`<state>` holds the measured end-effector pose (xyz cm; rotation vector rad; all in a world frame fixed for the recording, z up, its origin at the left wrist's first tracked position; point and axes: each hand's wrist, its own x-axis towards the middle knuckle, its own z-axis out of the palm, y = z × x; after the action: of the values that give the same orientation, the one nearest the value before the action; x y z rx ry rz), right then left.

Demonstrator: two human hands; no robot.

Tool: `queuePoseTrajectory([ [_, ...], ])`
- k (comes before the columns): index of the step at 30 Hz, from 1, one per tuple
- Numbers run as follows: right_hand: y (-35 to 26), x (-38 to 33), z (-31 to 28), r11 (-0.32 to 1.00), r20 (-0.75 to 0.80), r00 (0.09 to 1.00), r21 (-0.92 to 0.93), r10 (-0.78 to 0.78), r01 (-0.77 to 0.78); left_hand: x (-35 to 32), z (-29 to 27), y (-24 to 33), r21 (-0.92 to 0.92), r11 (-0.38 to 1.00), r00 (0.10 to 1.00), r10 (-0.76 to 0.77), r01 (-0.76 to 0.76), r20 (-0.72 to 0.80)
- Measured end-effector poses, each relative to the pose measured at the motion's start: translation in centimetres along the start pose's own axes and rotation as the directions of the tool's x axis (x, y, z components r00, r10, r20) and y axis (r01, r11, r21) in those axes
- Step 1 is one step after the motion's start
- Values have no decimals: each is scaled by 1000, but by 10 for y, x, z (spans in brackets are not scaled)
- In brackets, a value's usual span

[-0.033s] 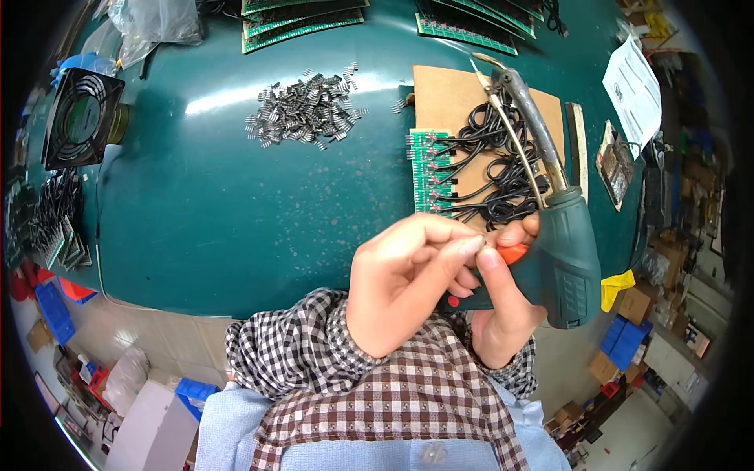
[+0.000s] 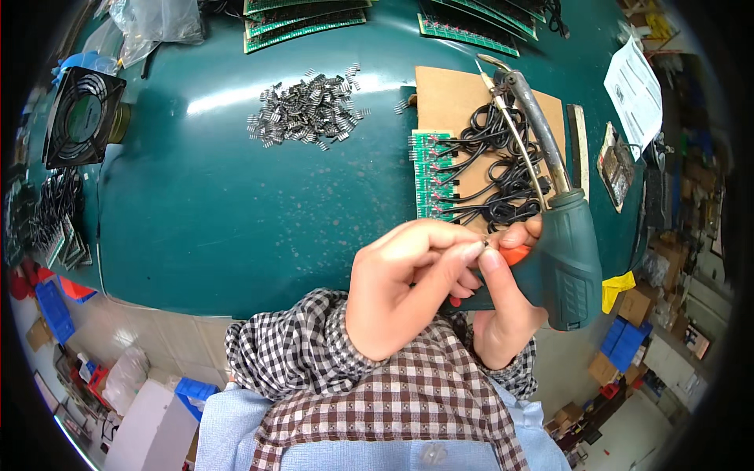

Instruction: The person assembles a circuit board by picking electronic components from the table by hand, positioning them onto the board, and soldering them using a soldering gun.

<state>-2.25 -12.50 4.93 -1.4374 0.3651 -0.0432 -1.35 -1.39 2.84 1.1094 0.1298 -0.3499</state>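
My left hand [image 2: 408, 275] is closed, thumb and forefinger pinched on a tiny dark piece [image 2: 486, 242], too small to name. Its fingertips meet the thumb of my right hand [image 2: 506, 306], which is wrapped round a dark green soldering gun [image 2: 571, 267] with an orange trigger [image 2: 514, 254]. The gun's metal tube and thin rod point away from me. Just beyond the hands lies a row of green circuit boards [image 2: 430, 177] with black cables [image 2: 503, 173] attached, partly on a brown cardboard sheet [image 2: 444, 90].
A heap of small black connectors with metal pins [image 2: 306, 110] lies on the green table mat [image 2: 236, 228]. Stacked circuit boards [image 2: 306, 33] stand at the back. A black fan [image 2: 82, 118] is at the left. A paper sheet [image 2: 632, 94] and a small tray [image 2: 615, 166] lie right.
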Motion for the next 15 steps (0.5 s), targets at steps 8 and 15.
queuePoseTrajectory([
  [8, -3, 2, 2, 975, 38, 996, -212, 75, -66, -2, -18, 7, 169, 985, 999, -37, 32, 28],
  [15, -1, 2, 0, 929, 176, 984, -361, -20, 83, 3, -26, 15, -83, 968, 970, -229, 236, 84],
])
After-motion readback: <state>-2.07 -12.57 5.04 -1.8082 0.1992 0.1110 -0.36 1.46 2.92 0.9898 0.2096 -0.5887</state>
